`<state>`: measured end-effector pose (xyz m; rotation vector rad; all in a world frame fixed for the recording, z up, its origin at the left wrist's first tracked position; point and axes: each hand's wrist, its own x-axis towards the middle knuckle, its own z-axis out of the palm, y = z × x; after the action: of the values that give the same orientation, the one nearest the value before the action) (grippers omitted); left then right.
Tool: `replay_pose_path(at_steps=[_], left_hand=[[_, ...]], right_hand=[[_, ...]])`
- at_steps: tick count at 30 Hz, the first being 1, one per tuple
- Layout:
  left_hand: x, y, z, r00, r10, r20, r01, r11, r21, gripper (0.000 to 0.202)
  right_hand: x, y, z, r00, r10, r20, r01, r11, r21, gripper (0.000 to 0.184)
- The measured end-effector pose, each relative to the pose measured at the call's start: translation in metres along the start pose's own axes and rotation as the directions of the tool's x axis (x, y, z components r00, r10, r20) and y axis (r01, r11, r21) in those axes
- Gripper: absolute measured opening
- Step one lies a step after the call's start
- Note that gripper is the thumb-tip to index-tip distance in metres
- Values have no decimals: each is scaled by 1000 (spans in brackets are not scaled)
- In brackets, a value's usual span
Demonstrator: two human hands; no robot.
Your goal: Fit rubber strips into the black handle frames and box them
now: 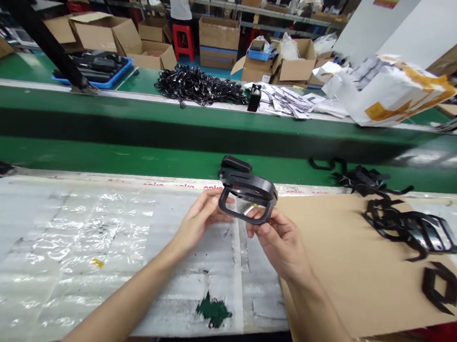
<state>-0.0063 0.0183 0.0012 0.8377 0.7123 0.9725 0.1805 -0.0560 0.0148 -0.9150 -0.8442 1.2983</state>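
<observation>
Both of my hands hold up a black plastic moulded frame (247, 189) with a shiny, film-covered panel (244, 207) inside its loop. My left hand (198, 221) grips the frame's left side, and my right hand (277, 242) pinches its lower right edge. Below them lies a clear plastic sheet over the workbench (80, 246). To the right, a brown cardboard sheet (350, 267) carries a heap of similar black parts (405, 225) and a single black piece (439, 287).
A green conveyor belt (131, 147) runs across behind the bench. Beyond it lie a bundle of black cables (196, 85), white printed bags (396, 92), and a blue tray of black items (94, 71). Open cardboard boxes (218, 40) stand further back, near a standing person (180, 3).
</observation>
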Motion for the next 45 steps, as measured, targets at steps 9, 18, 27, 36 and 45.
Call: replay_pose_path(at_steps=[9, 18, 27, 36, 45], left_hand=[[-21, -6, 9, 852, 450, 267, -515, 633, 578, 22], [-33, -3, 19, 817, 497, 294, -573, 634, 520, 34], [-46, 9, 24, 634, 654, 412, -729, 330, 599, 31], [-43, 13, 7, 591, 579, 562, -761, 168, 627, 32], [-20, 21, -3, 914, 31, 405, -236, 853, 466, 82]], right_hand=[[-5, 8, -4, 999, 12, 33, -1, 952, -306, 20], [-21, 38, -1, 1000, 27, -12, -29, 983, -182, 28], [-32, 32, 27, 997, 31, -76, -32, 999, -17, 34], [-14, 5, 0, 985, 166, 47, -170, 977, 124, 22], [-15, 9, 12, 942, 315, 115, -334, 902, 272, 34]])
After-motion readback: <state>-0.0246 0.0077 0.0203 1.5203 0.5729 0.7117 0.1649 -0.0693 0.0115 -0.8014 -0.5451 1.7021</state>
